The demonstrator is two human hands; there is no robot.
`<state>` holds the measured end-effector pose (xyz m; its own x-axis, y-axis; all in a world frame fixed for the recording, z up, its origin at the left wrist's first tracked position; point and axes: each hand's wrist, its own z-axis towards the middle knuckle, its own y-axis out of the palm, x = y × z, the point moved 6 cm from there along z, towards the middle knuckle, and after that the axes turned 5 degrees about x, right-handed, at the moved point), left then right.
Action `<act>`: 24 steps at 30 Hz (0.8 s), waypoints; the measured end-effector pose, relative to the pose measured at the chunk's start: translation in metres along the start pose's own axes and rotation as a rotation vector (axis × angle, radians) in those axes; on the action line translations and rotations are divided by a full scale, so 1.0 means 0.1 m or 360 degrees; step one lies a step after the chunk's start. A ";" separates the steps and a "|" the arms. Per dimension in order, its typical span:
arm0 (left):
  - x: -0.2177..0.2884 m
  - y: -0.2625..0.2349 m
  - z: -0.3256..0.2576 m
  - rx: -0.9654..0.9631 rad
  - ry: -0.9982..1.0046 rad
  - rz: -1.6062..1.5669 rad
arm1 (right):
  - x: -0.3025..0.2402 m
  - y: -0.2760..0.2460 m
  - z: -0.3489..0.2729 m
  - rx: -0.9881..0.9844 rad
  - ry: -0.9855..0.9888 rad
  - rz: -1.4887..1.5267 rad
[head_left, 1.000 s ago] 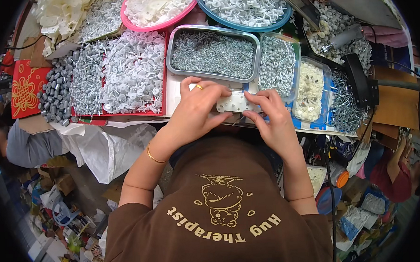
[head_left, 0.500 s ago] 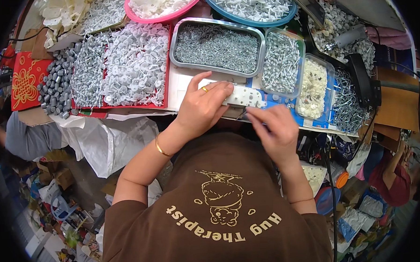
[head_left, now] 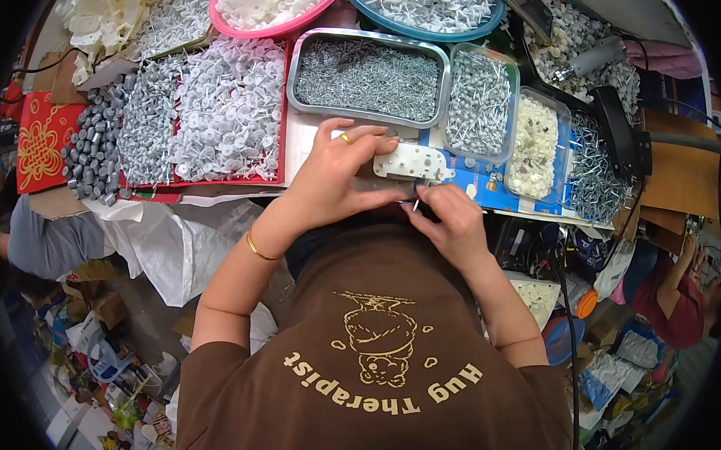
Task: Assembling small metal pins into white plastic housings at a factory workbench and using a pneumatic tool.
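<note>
My left hand [head_left: 338, 168], with a gold ring and a bracelet, grips a white perforated plastic plate [head_left: 410, 162] above the table's front edge. My right hand [head_left: 449, 217] sits just below and right of the plate, its fingertips pinched on a small metal nail [head_left: 417, 204] at the plate's lower edge. A grey metal tray of nails [head_left: 368, 76] lies right behind the hands.
A red tray [head_left: 211, 111] of white plastic caps and grey pieces lies at the left. Clear tubs of nails [head_left: 477, 103] and white caps [head_left: 534, 145] stand at the right, pink [head_left: 274, 7] and blue [head_left: 423, 9] basins at the back. Another person's sleeve [head_left: 47, 243] shows at the left.
Both hands have drawn back toward my body with the white plate. The right hand has dropped below the plate and now pinches a nail.
</note>
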<state>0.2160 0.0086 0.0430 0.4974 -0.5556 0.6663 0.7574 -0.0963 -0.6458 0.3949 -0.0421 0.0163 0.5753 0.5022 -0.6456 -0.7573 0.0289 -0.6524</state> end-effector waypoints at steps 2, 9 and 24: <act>-0.08 0.02 0.04 -0.0115 -0.0191 -0.0040 | -0.06 0.05 0.05 0.0063 -0.0057 -0.0071; -0.09 0.05 0.04 -0.0016 -0.0446 -0.0142 | 0.25 -0.31 -0.03 0.0390 0.0190 0.0320; 0.02 0.12 -0.07 0.0252 0.0164 0.0267 | 1.10 -1.31 0.04 0.0471 0.0694 -0.0860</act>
<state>0.2228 0.0011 0.0342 0.5821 -0.6348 0.5081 0.7288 0.1302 -0.6722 0.5561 0.0131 0.0318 0.9138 -0.0339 -0.4048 -0.3509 0.4361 -0.8287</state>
